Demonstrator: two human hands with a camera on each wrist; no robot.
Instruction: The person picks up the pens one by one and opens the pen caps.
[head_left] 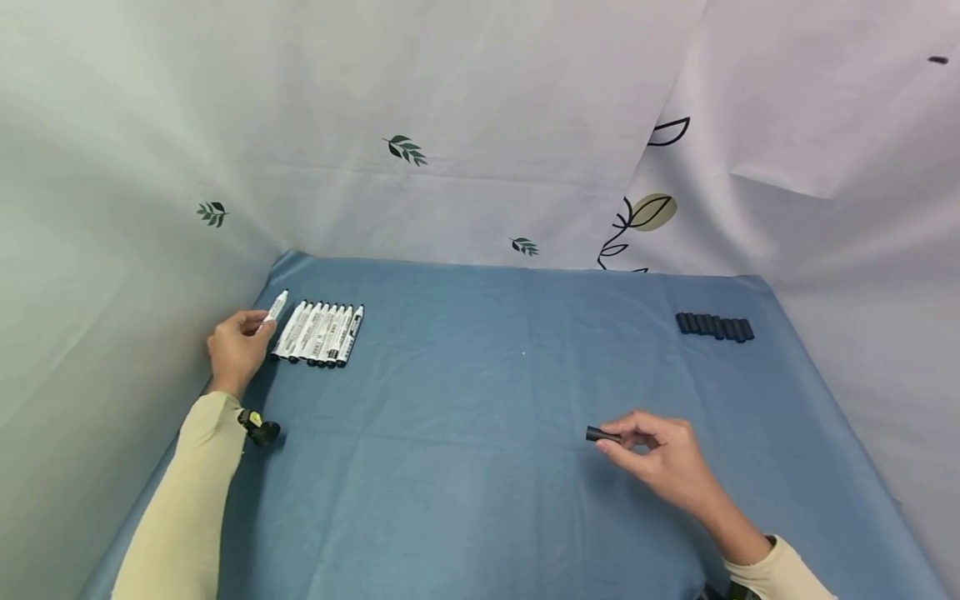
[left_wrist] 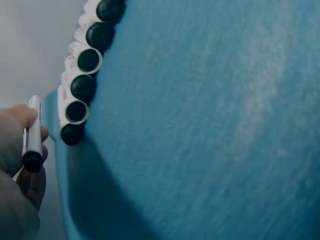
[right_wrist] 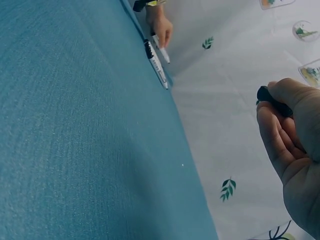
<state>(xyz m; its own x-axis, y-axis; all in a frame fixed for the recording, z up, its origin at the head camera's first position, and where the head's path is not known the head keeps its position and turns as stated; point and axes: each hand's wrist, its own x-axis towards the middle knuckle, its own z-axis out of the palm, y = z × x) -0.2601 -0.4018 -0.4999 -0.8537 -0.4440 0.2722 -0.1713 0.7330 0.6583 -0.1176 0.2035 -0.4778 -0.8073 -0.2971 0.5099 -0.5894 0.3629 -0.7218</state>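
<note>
At the far left of the head view, my left hand (head_left: 237, 346) pinches a white marker (head_left: 277, 307) without its cap, black tip pointing away. Just right of that hand lies a row of several uncapped white markers (head_left: 318, 333), side by side; the left wrist view shows their black ends (left_wrist: 82, 87). Over the right half of the cloth, my right hand (head_left: 663, 454) holds a black marker cap (head_left: 603, 434) between thumb and fingers. The same cap (right_wrist: 272, 100) shows in the right wrist view, partly covered by the fingers. Both hands are raised off the cloth.
Several black caps (head_left: 715, 327) lie in a row at the back right. A blue cloth (head_left: 450, 467) covers the table, and pale curtains (head_left: 465, 100) with leaf prints hang along its back and sides.
</note>
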